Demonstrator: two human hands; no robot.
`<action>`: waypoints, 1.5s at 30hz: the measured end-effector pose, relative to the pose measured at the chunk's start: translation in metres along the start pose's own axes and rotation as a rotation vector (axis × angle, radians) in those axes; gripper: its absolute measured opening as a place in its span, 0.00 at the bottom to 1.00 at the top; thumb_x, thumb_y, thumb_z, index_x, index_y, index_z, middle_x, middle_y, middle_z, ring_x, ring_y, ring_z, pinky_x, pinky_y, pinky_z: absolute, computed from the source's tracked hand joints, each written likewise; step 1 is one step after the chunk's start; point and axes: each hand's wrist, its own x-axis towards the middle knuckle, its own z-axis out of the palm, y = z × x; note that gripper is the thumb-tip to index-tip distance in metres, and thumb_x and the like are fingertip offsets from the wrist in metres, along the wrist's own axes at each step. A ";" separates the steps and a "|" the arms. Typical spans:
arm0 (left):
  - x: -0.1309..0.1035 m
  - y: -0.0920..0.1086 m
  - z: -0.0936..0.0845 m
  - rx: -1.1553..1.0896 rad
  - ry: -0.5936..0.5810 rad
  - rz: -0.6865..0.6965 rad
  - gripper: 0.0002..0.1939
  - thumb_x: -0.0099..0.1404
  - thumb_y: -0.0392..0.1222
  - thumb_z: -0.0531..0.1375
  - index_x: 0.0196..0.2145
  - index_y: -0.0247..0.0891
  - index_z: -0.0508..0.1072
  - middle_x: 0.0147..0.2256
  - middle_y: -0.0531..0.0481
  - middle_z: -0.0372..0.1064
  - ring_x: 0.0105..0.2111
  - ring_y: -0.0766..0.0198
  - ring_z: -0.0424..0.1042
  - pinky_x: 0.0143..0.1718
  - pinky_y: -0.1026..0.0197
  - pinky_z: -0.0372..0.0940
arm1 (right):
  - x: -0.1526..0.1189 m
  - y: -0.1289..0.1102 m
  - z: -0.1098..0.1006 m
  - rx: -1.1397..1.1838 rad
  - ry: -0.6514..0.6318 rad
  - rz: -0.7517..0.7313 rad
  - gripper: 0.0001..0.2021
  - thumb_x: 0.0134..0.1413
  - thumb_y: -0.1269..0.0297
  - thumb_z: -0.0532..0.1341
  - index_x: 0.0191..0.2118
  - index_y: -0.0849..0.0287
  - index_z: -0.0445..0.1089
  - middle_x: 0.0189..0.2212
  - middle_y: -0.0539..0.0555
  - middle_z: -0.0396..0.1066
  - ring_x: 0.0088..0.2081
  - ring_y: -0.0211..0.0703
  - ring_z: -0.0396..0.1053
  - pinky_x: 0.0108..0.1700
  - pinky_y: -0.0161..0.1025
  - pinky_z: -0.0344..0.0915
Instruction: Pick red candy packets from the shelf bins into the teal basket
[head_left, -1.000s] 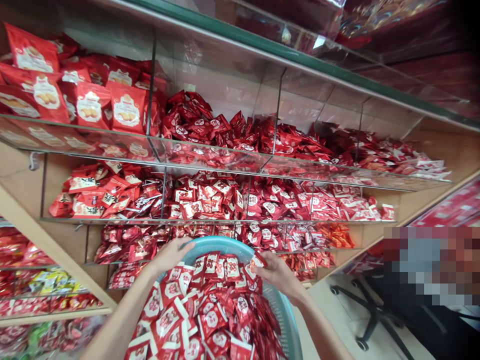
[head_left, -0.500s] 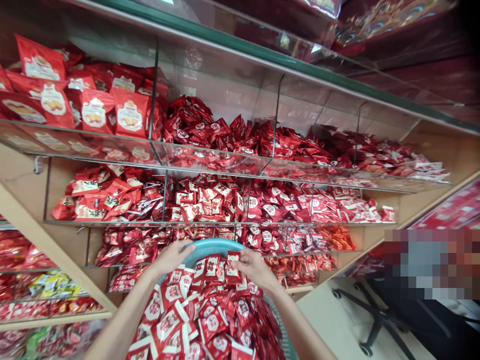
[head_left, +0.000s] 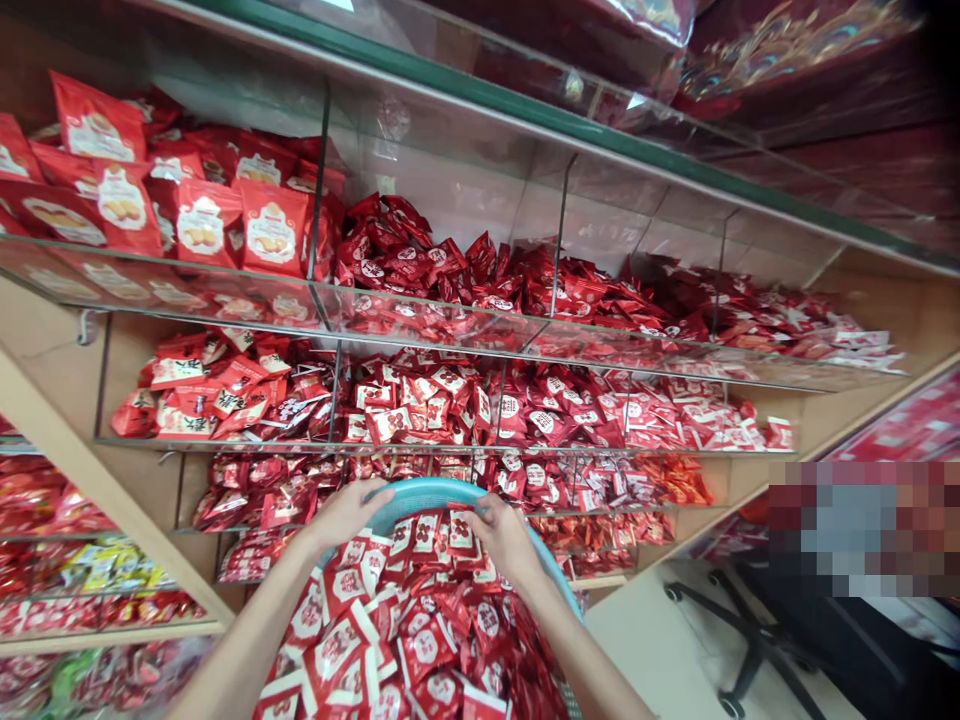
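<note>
A teal plastic basket (head_left: 431, 488) heaped with small red-and-white candy packets (head_left: 424, 645) is in front of me at the bottom centre. My left hand (head_left: 349, 515) holds the basket's far rim on the left, its fingers curled over the edge. On the right, my right hand (head_left: 501, 535) is closed at the same rim. Its thumb lies inside, just above a red packet with a cream front (head_left: 461, 533). The undersides of both hands are hidden.
Glass-fronted shelves (head_left: 450, 448) filled with red packets rise ahead. Bigger red cookie bags (head_left: 202, 228) fill the upper left bin. Wooden dividers (head_left: 112, 490) slant at the left. To the right are a wheeled black chair (head_left: 765, 625) and a blurred-out area.
My right hand has shifted slightly and its thumb now points inward; the packet at its fingertips sits lower among the others. My left hand stays on the rim. The view has shifted slightly.
</note>
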 end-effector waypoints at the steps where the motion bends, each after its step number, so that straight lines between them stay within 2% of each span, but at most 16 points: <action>1: 0.000 0.000 0.000 -0.005 0.000 0.002 0.24 0.58 0.60 0.48 0.36 0.38 0.72 0.35 0.51 0.72 0.35 0.60 0.68 0.40 0.62 0.60 | -0.003 -0.002 -0.004 -0.027 0.010 -0.016 0.13 0.50 0.55 0.56 0.36 0.58 0.67 0.13 0.45 0.58 0.17 0.37 0.54 0.22 0.35 0.46; 3: 0.000 -0.001 0.000 -0.011 0.001 0.006 0.24 0.59 0.60 0.48 0.36 0.38 0.72 0.35 0.51 0.72 0.36 0.60 0.68 0.40 0.62 0.60 | -0.012 -0.008 -0.010 -0.078 -0.008 -0.052 0.14 0.51 0.55 0.56 0.40 0.57 0.67 0.17 0.47 0.63 0.21 0.40 0.60 0.25 0.35 0.51; 5: 0.000 -0.001 0.000 -0.009 -0.001 0.008 0.24 0.59 0.60 0.48 0.36 0.38 0.72 0.36 0.51 0.72 0.36 0.59 0.68 0.40 0.62 0.60 | -0.020 -0.013 -0.015 -0.115 -0.051 -0.092 0.17 0.48 0.56 0.59 0.45 0.54 0.66 0.28 0.51 0.68 0.29 0.43 0.65 0.31 0.36 0.56; 7: -0.001 0.000 0.000 -0.004 0.005 0.004 0.24 0.59 0.59 0.48 0.36 0.38 0.72 0.35 0.51 0.72 0.36 0.59 0.68 0.39 0.62 0.60 | -0.027 -0.017 -0.016 -0.135 -0.088 -0.123 0.24 0.42 0.58 0.64 0.48 0.49 0.63 0.40 0.52 0.66 0.38 0.47 0.66 0.38 0.38 0.58; 9: -0.001 0.001 0.000 -0.006 0.018 -0.003 0.23 0.58 0.59 0.49 0.35 0.39 0.72 0.34 0.51 0.73 0.35 0.59 0.68 0.39 0.62 0.60 | -0.029 -0.019 -0.014 -0.144 -0.098 -0.124 0.27 0.39 0.61 0.66 0.49 0.47 0.62 0.45 0.52 0.63 0.43 0.49 0.64 0.41 0.39 0.58; 13: -0.003 0.002 -0.001 -0.015 0.028 -0.006 0.23 0.57 0.59 0.49 0.35 0.38 0.73 0.32 0.52 0.73 0.33 0.60 0.68 0.37 0.62 0.61 | -0.028 -0.020 -0.009 -0.160 -0.087 -0.090 0.24 0.41 0.63 0.65 0.47 0.48 0.63 0.43 0.53 0.62 0.42 0.50 0.65 0.39 0.41 0.58; 16: -0.003 0.002 0.000 -0.017 0.027 -0.004 0.24 0.58 0.59 0.49 0.35 0.38 0.73 0.32 0.52 0.72 0.33 0.61 0.68 0.36 0.62 0.60 | -0.025 -0.029 -0.016 -0.201 -0.126 -0.119 0.26 0.40 0.59 0.66 0.49 0.49 0.62 0.43 0.54 0.63 0.42 0.52 0.65 0.40 0.42 0.58; 19: -0.002 0.001 0.000 -0.021 0.023 -0.008 0.24 0.58 0.60 0.49 0.35 0.38 0.72 0.32 0.51 0.72 0.33 0.61 0.67 0.36 0.62 0.60 | -0.022 -0.050 -0.032 -0.246 -0.138 -0.189 0.24 0.46 0.55 0.62 0.50 0.52 0.61 0.43 0.55 0.63 0.41 0.49 0.66 0.40 0.42 0.59; 23: -0.002 0.000 0.000 -0.021 0.016 -0.024 0.25 0.57 0.60 0.48 0.36 0.38 0.73 0.33 0.51 0.73 0.33 0.61 0.68 0.37 0.62 0.60 | -0.010 -0.090 -0.053 -0.244 -0.042 -0.338 0.13 0.54 0.58 0.56 0.45 0.54 0.65 0.38 0.53 0.64 0.37 0.43 0.66 0.38 0.38 0.61; 26: -0.002 -0.001 0.001 -0.024 0.030 -0.029 0.25 0.57 0.60 0.49 0.38 0.38 0.73 0.36 0.50 0.73 0.35 0.60 0.68 0.38 0.62 0.60 | 0.005 -0.115 -0.058 -0.221 0.027 -0.451 0.10 0.57 0.62 0.55 0.43 0.55 0.67 0.37 0.53 0.65 0.38 0.41 0.65 0.39 0.37 0.61; 29: -0.002 -0.002 0.001 -0.024 0.037 -0.023 0.25 0.57 0.60 0.49 0.39 0.39 0.72 0.38 0.50 0.73 0.36 0.59 0.69 0.38 0.62 0.60 | 0.023 -0.128 -0.054 -0.224 0.064 -0.556 0.09 0.57 0.64 0.54 0.42 0.56 0.68 0.36 0.54 0.66 0.39 0.41 0.64 0.41 0.37 0.61; 35: -0.001 -0.004 0.002 0.004 0.016 -0.010 0.25 0.59 0.60 0.47 0.38 0.38 0.72 0.35 0.51 0.73 0.34 0.61 0.69 0.36 0.63 0.60 | 0.056 -0.148 -0.033 -0.330 0.031 -0.681 0.10 0.53 0.62 0.59 0.41 0.58 0.70 0.36 0.54 0.66 0.41 0.42 0.62 0.44 0.39 0.59; 39: -0.001 -0.004 0.001 0.004 0.017 0.022 0.24 0.60 0.59 0.47 0.40 0.39 0.72 0.38 0.51 0.73 0.36 0.60 0.69 0.38 0.63 0.59 | 0.067 -0.157 -0.023 -0.358 -0.017 -0.718 0.07 0.53 0.64 0.60 0.36 0.58 0.72 0.35 0.53 0.67 0.40 0.42 0.61 0.43 0.40 0.58; 42: -0.001 -0.003 0.000 0.020 0.020 0.017 0.24 0.60 0.59 0.47 0.39 0.39 0.72 0.37 0.51 0.73 0.36 0.61 0.69 0.38 0.63 0.59 | 0.072 -0.154 -0.027 -0.221 -0.014 -0.709 0.05 0.53 0.67 0.59 0.32 0.59 0.73 0.32 0.52 0.68 0.37 0.39 0.63 0.42 0.38 0.58; 45: -0.003 0.000 0.000 0.039 0.018 0.000 0.25 0.60 0.60 0.46 0.36 0.39 0.72 0.35 0.51 0.73 0.34 0.61 0.69 0.36 0.64 0.59 | 0.075 -0.147 -0.036 0.014 0.030 -0.623 0.06 0.52 0.68 0.59 0.30 0.60 0.73 0.28 0.51 0.68 0.31 0.36 0.63 0.36 0.34 0.59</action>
